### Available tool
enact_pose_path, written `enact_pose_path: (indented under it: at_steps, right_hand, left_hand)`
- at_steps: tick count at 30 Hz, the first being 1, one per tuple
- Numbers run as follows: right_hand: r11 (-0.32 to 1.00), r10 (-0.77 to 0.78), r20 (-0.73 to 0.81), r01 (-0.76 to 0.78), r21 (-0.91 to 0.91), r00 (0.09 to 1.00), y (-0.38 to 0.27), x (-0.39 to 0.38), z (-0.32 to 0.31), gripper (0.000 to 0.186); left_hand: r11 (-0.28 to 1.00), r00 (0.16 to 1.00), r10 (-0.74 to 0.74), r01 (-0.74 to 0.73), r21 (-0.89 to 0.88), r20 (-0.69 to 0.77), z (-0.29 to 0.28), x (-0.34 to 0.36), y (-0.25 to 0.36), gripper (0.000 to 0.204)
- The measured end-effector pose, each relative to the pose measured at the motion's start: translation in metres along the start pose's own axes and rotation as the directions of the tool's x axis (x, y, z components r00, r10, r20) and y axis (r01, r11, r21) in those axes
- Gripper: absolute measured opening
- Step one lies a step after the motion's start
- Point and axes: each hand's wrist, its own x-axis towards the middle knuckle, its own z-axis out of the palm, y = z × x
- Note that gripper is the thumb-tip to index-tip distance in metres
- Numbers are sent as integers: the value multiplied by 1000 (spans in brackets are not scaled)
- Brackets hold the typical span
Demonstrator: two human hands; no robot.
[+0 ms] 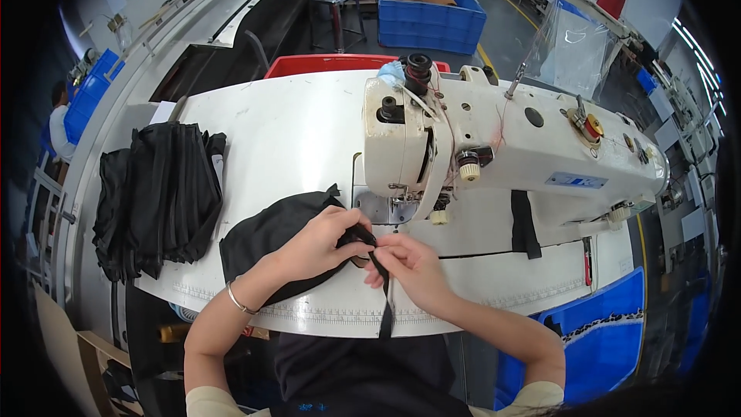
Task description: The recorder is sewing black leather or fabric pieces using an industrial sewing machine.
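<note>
A black fabric piece (270,220) lies on the white sewing table (285,120), just left of the sewing machine's needle area. My left hand (324,241) pinches a gathered edge of this fabric in front of the needle plate (378,207). Close against it, my right hand (413,266) pinches a narrow black strap (385,305), whose end hangs over the table's front edge. Fingertips of both hands nearly meet, so the spot where strap and fabric join is partly hidden. Above them stands the white sewing machine (502,127).
At the left lies a stack of black fabric pieces (170,193). A black strip (525,224) and a small red-handled tool (588,262) are on the right. A blue bin (617,340) sits below right; a red bin (332,66) and a blue crate (428,23) are beyond the table.
</note>
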Motion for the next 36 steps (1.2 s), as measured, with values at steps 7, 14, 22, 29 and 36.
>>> enact_pose_path:
  at_steps: [7, 14, 22, 29, 36]
  right_hand:
    - [469, -403, 510, 651, -598, 759, 7, -19, -26, 36]
    - [-446, -327, 776, 636, -630, 539, -4, 14, -34, 25]
    - [433, -67, 442, 425, -795, 894, 9, 13, -77, 38]
    - [-209, -495, 570, 547, -811, 656, 42, 18, -75, 24]
    - [-813, 155, 825, 545, -206, 543, -8, 14, -69, 44]
  left_hand:
    - [991, 994, -104, 105, -88, 21, -1, 4, 10, 15]
    - [950, 984, 69, -15, 312, -163, 4, 32, -21, 34]
    - [962, 873, 260, -271, 33, -412, 34, 90, -88, 45]
    - [953, 924, 280, -234, 194, -260, 17, 81, -65, 48]
    - [876, 963, 227, -138, 463, -143, -8, 49, -24, 51]
